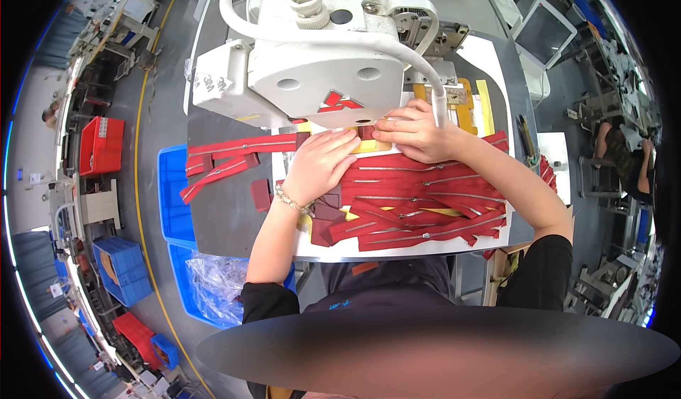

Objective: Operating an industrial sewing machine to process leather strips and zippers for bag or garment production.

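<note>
My left hand (323,161) lies flat beneath the head of a white sewing machine (319,80), fingers stretched to the right. From the other side my right hand (422,131) reaches in, its fingers apart and slightly bent. Between the fingertips of both is a small dark red fabric piece (367,132), with yellow below it. The machine head partly hides the spot where they meet. Red zippers (425,184) with metal teeth are heaped under my right forearm. Another red zipper (245,146) extends left from my left hand. Dark red patches (326,230) sit by my left wrist.
The machine's front casing overhangs both hands. A lone dark red patch (261,195) is left of my forearm. Blue bins (177,197) stand on the floor at left, one holding clear plastic bags (220,285). A screen (545,31) stands at the far right.
</note>
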The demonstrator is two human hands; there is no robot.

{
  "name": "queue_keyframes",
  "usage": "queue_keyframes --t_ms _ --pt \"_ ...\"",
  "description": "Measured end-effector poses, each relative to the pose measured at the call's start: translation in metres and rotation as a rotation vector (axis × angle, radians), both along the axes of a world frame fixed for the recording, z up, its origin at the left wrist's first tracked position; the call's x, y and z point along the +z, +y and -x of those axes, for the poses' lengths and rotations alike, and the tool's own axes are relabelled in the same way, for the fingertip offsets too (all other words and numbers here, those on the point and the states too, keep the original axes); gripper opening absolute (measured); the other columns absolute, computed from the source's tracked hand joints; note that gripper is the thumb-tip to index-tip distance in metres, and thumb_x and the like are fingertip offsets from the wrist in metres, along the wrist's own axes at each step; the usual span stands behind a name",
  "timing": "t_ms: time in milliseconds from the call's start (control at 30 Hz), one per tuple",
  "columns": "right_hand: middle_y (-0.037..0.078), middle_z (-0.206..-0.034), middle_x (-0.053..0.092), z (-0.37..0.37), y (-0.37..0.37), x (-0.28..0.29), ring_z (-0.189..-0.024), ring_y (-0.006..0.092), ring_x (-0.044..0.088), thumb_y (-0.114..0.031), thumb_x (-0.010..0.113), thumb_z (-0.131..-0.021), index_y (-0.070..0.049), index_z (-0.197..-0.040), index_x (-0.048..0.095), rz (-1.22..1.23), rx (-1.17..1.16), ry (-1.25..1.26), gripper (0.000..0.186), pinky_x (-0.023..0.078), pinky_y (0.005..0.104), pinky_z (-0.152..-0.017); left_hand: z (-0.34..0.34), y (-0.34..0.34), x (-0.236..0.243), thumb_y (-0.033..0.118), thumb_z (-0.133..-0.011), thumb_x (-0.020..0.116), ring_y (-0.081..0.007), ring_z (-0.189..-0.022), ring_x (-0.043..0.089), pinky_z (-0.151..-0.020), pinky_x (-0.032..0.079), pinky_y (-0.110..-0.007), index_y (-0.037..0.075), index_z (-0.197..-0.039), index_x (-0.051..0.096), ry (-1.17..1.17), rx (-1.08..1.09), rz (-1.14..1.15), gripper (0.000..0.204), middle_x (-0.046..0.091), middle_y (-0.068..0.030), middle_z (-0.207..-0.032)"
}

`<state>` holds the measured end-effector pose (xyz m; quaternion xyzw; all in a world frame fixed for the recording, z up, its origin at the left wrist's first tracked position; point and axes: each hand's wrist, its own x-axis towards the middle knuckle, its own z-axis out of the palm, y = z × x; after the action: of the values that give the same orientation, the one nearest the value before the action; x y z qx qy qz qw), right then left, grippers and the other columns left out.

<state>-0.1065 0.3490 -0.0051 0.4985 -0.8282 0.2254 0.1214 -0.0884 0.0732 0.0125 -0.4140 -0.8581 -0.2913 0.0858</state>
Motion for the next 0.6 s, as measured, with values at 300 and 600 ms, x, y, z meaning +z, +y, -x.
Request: queue_keyframes --t_ms 300,600 --pt "-0.002 -0.116 0.063 0.003 -0.003 0.005 -0.102 0.014 0.059 -0.012 0.066 -0.069 -0.016 -0.118 0.064 -0.05 -0.004 0.017 0.049 0.035 0.036 -0.084 0.002 -0.004 0.014 0.014 -0.077 0.073 -0.0211 -0.084 0.067 -0.075 0.051 -0.033 0.008 -0.096 0.071 0.091 0.011 -0.073 0.02 0.071 -0.0058 -0.094" --pt "-0.003 -0.116 0.063 0.005 -0.008 0.01 -0.099 0.0117 0.059 -0.014 0.066 -0.072 -0.017 -0.118 0.064 -0.07 0.007 0.012 0.046 0.037 0.0348 -0.08 0.0 -0.001 0.011 0.01 -0.074 0.075 -0.0209 -0.078 0.067 -0.068 0.05 -0.032 0.006 -0.092 0.072 0.081 -0.003 -0.123 0.018 0.071 -0.0055 -0.091"
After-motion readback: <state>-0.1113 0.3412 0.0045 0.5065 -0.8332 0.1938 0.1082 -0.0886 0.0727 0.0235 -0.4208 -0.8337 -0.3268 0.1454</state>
